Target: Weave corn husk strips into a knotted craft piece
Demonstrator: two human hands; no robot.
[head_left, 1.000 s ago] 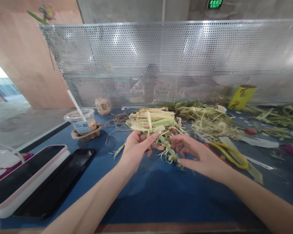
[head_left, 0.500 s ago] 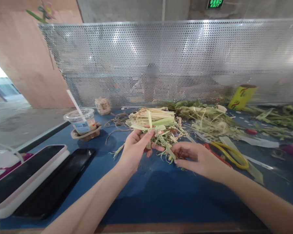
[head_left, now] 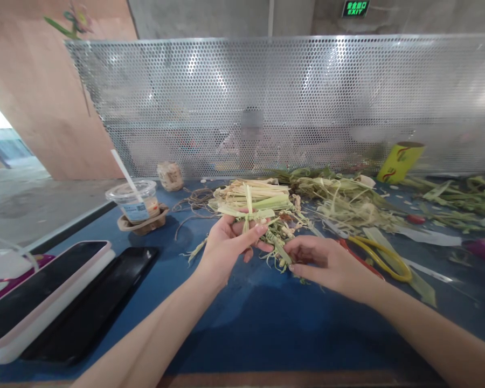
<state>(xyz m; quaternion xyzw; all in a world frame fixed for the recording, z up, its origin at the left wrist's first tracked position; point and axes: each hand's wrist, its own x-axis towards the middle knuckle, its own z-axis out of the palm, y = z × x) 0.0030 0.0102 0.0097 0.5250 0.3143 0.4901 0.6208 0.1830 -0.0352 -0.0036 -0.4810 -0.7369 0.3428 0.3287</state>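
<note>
Far left: smartphone in a pale pink-edged case (head_left: 48, 296), beside it a flat black phone-like slab (head_left: 92, 302). Next, clear plastic cup with white straw (head_left: 134, 200) in a brown moulded cardboard holder (head_left: 143, 223), then a loose tangle of brown twine (head_left: 196, 202) on the blue tabletop (head_left: 242, 334).

Left hand (head_left: 224, 242): closed grip, thumb against fingers, pinching a cross-shaped piece of folded pale-green husk strips (head_left: 248, 215). Piece sits mid-table, just in front of a stacked bundle of straw-yellow husk strips (head_left: 258, 188). Change: left thumb has shifted right and down over the last half second, leaving the crossing more exposed. Likely a small regrip; the piece itself stays about where it was.

Right of that, a green plaited plant strand (head_left: 275, 237). Right hand (head_left: 327, 264): fingers, spread a second ago, are now drawn in, tips at the strand's lower end. Can't tell whether they pinch it. Probably this hand has turned to handling the strand while the left steadies the piece.

Farther right: yellow-and-red-handled scissors (head_left: 404, 276), blades mostly hidden; behind, a heap of dried green husks (head_left: 347, 202) and a yellow cylinder (head_left: 401, 161).
</note>
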